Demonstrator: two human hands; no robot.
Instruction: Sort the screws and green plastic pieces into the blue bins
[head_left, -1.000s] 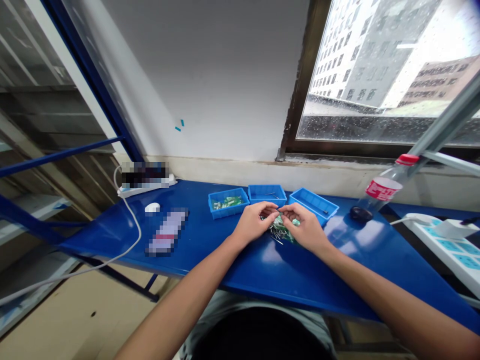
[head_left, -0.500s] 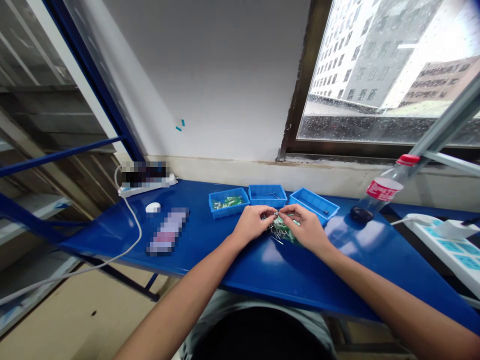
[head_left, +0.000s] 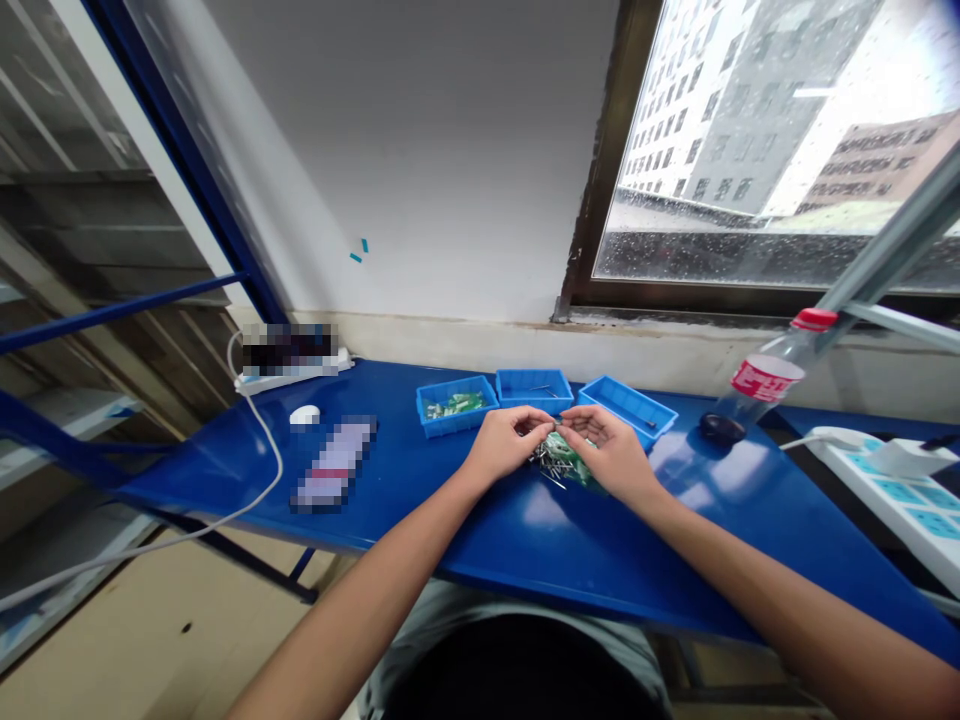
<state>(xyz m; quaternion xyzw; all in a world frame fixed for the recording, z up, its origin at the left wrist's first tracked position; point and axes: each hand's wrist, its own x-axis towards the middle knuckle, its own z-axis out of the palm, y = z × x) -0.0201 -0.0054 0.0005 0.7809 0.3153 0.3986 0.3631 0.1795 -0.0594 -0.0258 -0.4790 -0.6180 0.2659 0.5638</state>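
My left hand [head_left: 511, 440] and my right hand [head_left: 609, 450] meet fingertip to fingertip over a mixed heap on the blue table. Both are closed in a pinch, and whatever small piece sits between the fingers is too small to make out. Under them lie thin silvery metal pins [head_left: 553, 470] and small green pieces [head_left: 579, 472], partly hidden by my right hand. Just behind stand three blue bins: the left bin [head_left: 450, 426] holds green and whitish pieces, the middle bin [head_left: 534, 402] a few thin metal pins, the right bin [head_left: 626, 408] a small dark piece.
A clear bottle with a red cap [head_left: 772, 370] and a dark mouse-like object [head_left: 721, 430] stand at the right, near a white power strip [head_left: 892, 480]. On the left are a blurred-out flat object [head_left: 335, 465], a white round item [head_left: 304, 414] and a cable [head_left: 279, 440].
My fingertips have shifted slightly over the heap, and the small piece between them shows less than before. The bins and other objects have stayed in place.
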